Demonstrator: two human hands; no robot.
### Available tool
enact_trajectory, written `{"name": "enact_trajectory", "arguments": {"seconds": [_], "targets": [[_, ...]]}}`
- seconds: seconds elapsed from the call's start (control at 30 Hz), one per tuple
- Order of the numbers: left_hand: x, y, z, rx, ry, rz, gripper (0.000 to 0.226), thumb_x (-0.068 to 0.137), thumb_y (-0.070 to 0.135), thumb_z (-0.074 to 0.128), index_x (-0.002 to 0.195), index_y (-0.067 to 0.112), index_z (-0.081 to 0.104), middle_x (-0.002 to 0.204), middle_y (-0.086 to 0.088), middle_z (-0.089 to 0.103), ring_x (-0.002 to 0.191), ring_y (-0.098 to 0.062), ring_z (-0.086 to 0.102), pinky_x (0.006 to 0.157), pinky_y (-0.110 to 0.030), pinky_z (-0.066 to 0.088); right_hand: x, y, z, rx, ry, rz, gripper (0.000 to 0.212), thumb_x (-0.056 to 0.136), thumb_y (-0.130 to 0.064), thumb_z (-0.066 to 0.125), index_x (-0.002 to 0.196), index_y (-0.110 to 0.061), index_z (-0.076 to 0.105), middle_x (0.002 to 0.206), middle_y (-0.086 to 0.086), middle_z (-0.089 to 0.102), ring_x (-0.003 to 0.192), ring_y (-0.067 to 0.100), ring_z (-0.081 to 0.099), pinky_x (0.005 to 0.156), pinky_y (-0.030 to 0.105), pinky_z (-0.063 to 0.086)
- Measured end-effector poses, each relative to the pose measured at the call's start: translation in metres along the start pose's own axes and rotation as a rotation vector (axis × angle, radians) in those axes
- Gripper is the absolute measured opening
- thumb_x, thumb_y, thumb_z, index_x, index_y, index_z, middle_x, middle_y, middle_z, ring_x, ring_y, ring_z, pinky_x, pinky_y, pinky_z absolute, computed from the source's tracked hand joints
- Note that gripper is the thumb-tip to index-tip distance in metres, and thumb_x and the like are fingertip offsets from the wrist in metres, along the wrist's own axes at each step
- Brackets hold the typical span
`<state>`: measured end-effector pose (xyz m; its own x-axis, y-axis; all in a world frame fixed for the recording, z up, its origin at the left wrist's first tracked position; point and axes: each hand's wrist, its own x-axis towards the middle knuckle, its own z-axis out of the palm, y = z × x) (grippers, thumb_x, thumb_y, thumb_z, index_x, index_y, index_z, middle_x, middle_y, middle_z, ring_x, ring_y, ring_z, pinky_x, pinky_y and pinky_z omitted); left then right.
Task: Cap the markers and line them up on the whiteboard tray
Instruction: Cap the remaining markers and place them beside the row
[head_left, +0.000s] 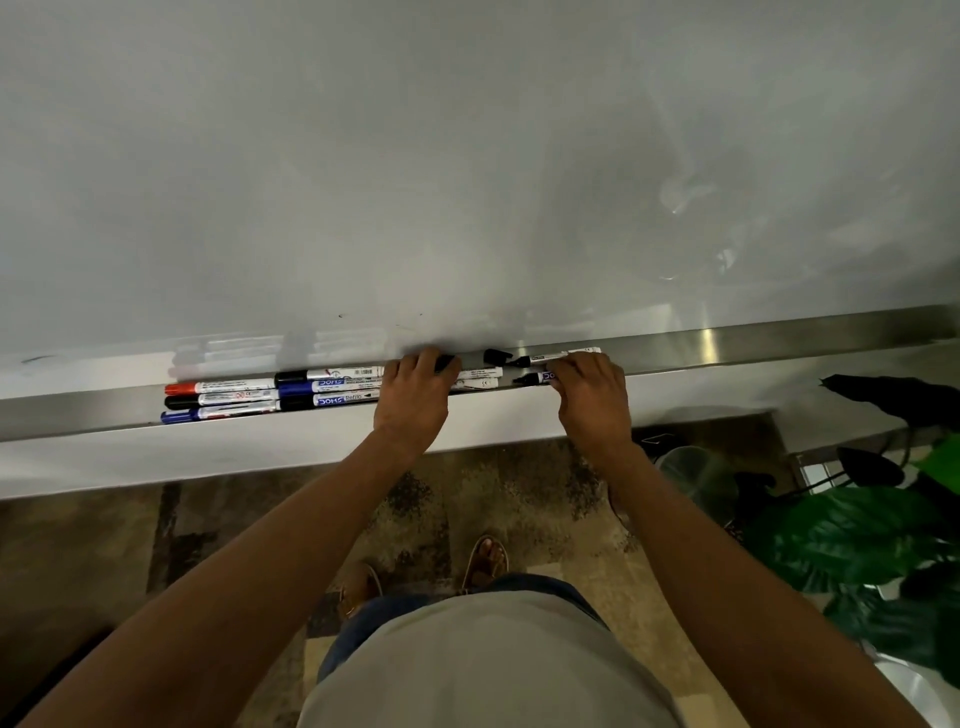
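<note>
Both my hands are down on the whiteboard tray (779, 340), a metal ledge along the bottom edge of the whiteboard (467, 156).

My left hand (415, 395) lies palm down over the middle markers, fingers curled onto a black-ended marker (445, 362) at my fingertips. Whether I truly grip it I cannot tell; the fingers hide the contact.

My right hand (589, 395) is closed in a pinch on the barrel of an uncapped black marker (535, 378), its bare tip pointing toward my left hand.

Just beyond my right fingers, nearer the board, lies another uncapped marker (558, 356), tip also toward the left hand. A loose black cap (497, 356) sits between my two hands, close to that tip.

To the outer side of my left hand, capped markers lie side by side: a red-capped marker (218, 387), a black-capped marker (221, 399) and a blue-capped marker (218, 413) farthest out, with three more (332, 385) between them and my hand.
</note>
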<state>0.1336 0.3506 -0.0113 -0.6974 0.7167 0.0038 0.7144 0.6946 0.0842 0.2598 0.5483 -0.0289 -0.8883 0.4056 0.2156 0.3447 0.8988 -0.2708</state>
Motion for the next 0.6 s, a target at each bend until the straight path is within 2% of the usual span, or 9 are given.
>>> {"name": "enact_trajectory", "arguments": {"seconds": [0.17, 0.3, 0.47, 0.6], "targets": [[0.002, -0.002, -0.003, -0.051, -0.007, 0.037, 0.041, 0.070, -0.010, 0.056, 0.108, 0.004, 0.062, 0.111, -0.018, 0.057, 0.095, -0.040, 0.056, 0.083, -0.049, 0.046, 0.006, 0.004, -0.005, -0.033, -0.062, -0.052, 0.023, 0.075, -0.003, 0.075, 0.097, -0.008, 0.070, 0.095, 0.013, 0.066, 0.091, 0.035, 0.057, 0.078, 0.042, 0.043], [0.002, -0.001, -0.005, -0.090, 0.033, 0.061, 0.039, 0.069, -0.013, 0.056, 0.105, 0.003, 0.062, 0.110, -0.018, 0.058, 0.089, -0.039, 0.057, 0.078, -0.049, 0.047, 0.008, 0.004, -0.009, -0.043, -0.063, -0.072, 0.019, 0.079, -0.012, 0.073, 0.096, -0.009, 0.068, 0.095, 0.012, 0.067, 0.092, 0.034, 0.058, 0.078, 0.043, 0.042], [0.000, -0.003, -0.001, -0.100, 0.118, 0.098, 0.041, 0.064, -0.014, 0.062, 0.100, 0.005, 0.064, 0.109, -0.019, 0.061, 0.085, -0.040, 0.059, 0.074, -0.046, 0.049, 0.008, 0.004, -0.011, -0.019, -0.080, -0.074, 0.024, 0.078, -0.012, 0.073, 0.101, -0.011, 0.067, 0.100, 0.010, 0.068, 0.096, 0.034, 0.057, 0.081, 0.042, 0.041], [0.003, -0.008, -0.004, -0.148, 0.168, 0.079, 0.042, 0.069, -0.008, 0.063, 0.105, 0.014, 0.063, 0.099, -0.011, 0.065, 0.081, -0.034, 0.061, 0.074, -0.042, 0.043, 0.010, 0.003, -0.011, 0.038, -0.102, -0.112, 0.025, 0.077, -0.008, 0.074, 0.101, -0.011, 0.067, 0.102, 0.011, 0.066, 0.098, 0.034, 0.056, 0.081, 0.042, 0.042]]}}
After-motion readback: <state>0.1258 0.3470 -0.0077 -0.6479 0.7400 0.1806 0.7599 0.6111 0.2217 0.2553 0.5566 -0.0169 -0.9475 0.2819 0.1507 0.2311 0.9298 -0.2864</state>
